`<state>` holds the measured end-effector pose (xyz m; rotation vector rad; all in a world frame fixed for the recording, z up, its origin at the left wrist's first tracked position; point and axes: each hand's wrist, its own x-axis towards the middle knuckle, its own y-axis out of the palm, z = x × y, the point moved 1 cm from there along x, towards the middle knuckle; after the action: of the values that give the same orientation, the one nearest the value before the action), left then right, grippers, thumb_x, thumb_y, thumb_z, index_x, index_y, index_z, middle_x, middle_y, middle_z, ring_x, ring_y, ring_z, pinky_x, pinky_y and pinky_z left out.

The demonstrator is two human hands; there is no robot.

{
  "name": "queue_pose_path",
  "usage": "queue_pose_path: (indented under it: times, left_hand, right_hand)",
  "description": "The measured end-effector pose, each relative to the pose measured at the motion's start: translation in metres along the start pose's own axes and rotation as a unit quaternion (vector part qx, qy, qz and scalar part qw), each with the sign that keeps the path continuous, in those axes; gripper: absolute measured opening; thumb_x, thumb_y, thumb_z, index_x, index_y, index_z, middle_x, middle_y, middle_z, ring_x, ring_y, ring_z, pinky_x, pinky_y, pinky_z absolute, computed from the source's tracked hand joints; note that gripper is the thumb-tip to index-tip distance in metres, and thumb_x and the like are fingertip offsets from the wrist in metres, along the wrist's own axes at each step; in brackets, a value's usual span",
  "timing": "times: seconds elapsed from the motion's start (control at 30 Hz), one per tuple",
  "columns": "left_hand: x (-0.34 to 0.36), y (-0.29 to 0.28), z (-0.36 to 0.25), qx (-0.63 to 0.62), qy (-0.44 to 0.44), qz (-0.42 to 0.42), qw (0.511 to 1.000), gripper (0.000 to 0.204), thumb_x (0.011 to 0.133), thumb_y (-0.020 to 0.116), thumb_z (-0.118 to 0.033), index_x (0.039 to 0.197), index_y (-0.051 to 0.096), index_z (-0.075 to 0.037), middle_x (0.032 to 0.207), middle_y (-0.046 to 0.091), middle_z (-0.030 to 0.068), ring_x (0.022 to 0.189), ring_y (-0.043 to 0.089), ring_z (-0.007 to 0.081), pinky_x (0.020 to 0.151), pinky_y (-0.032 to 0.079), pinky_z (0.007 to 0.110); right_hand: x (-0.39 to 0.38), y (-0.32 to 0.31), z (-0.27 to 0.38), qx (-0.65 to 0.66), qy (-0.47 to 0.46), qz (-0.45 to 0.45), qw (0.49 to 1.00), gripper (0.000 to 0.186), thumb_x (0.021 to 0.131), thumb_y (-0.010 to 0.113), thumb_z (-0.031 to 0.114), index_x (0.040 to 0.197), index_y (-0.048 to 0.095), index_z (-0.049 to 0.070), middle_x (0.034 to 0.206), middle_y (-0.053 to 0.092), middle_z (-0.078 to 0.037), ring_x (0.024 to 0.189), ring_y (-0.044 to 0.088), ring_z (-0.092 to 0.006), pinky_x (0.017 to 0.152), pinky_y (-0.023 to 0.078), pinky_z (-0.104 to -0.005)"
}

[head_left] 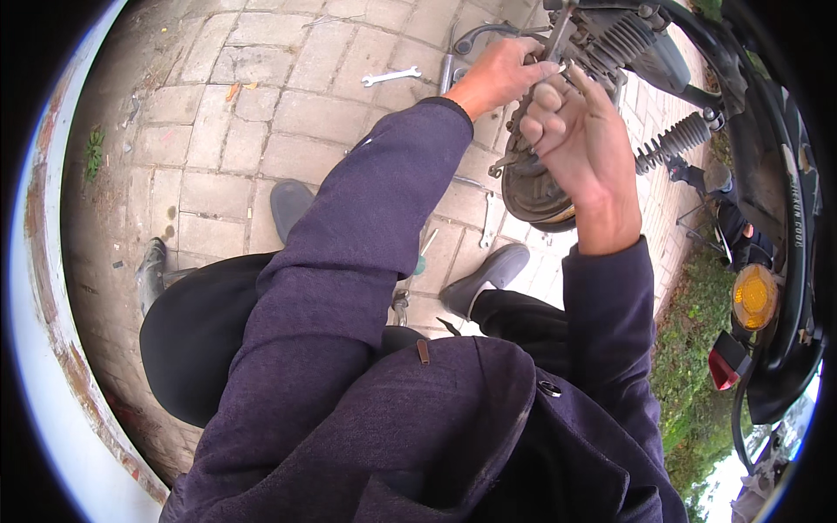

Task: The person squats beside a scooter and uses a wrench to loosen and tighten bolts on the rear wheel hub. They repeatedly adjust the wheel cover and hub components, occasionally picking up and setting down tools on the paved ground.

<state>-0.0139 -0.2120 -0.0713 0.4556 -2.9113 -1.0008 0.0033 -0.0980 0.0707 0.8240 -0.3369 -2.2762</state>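
My left hand [504, 77] reaches to the top right, thumb and fingers closed beside a flat metal bar [558, 35] at the motorcycle's rear end. What sits between its fingertips is too small to make out. Close by on the right, my right hand [586, 144] is turned palm up, with most fingers curled and the thumb and index tip near the left fingertips. Anything inside those fingers is hidden. Below the hands lies a round, dirty hub with a drum [534, 193]. Coil-spring shock absorbers [621, 44] stand right beside them.
On the paving bricks lie an open-end spanner [391, 77], a second spanner [490, 220] and a green-handled screwdriver [421, 263]. My grey shoes [485, 277] flank the tools. An orange turn signal [754, 298] and red light [726, 360] hang at right. A white painted edge [52, 288] borders the left.
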Motion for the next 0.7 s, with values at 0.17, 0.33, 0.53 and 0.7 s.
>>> queue_pose_path:
  times: [0.17, 0.33, 0.53, 0.7]
  left_hand:
    - [0.03, -0.006, 0.014, 0.237, 0.074, -0.068, 0.966, 0.038, 0.093, 0.073, -0.034, 0.104, 0.07, 0.003, 0.069, 0.065, 0.0077, 0.059, 0.064, 0.0147, 0.055, 0.052, 0.032]
    - [0.066, -0.029, 0.052, 0.218, -0.013, -0.086, 0.972, 0.04, 0.095, 0.07, -0.036, 0.105, 0.068, 0.002, 0.073, 0.064, 0.0064, 0.059, 0.062, 0.0123, 0.052, 0.048, 0.029]
    - [0.079, -0.055, 0.109, 0.264, -0.086, -0.186, 0.943, 0.034, 0.086, 0.075, -0.024, 0.091, 0.066, 0.009, 0.073, 0.062, 0.012, 0.062, 0.062, 0.0231, 0.056, 0.049, 0.042]
    - [0.048, -0.061, 0.141, 0.079, -0.224, -0.282, 0.929, 0.032, 0.085, 0.076, -0.018, 0.088, 0.064, 0.011, 0.072, 0.06, 0.0111, 0.058, 0.055, 0.021, 0.051, 0.039, 0.041]
  right_hand:
    - [-0.113, -0.014, -0.038, -0.082, 0.072, -0.059, 0.992, 0.026, 0.109, 0.046, 0.032, 0.105, 0.054, 0.008, 0.069, 0.052, -0.002, 0.054, 0.047, -0.0116, 0.062, 0.046, -0.03]
    - [-0.164, -0.045, -0.06, -0.028, 0.146, -0.074, 0.986, 0.028, 0.102, 0.061, 0.032, 0.099, 0.052, 0.006, 0.072, 0.056, -0.007, 0.057, 0.05, -0.0138, 0.065, 0.05, -0.0302]
    - [-0.147, -0.072, -0.072, -0.029, 0.106, -0.073, 0.991, 0.028, 0.105, 0.054, 0.038, 0.104, 0.053, 0.01, 0.07, 0.052, -0.003, 0.059, 0.048, -0.0138, 0.068, 0.047, -0.0319]
    - [-0.138, -0.071, -0.076, -0.014, 0.137, -0.088, 0.987, 0.025, 0.104, 0.057, 0.032, 0.101, 0.053, 0.008, 0.072, 0.055, -0.004, 0.06, 0.05, -0.0136, 0.067, 0.048, -0.0316]
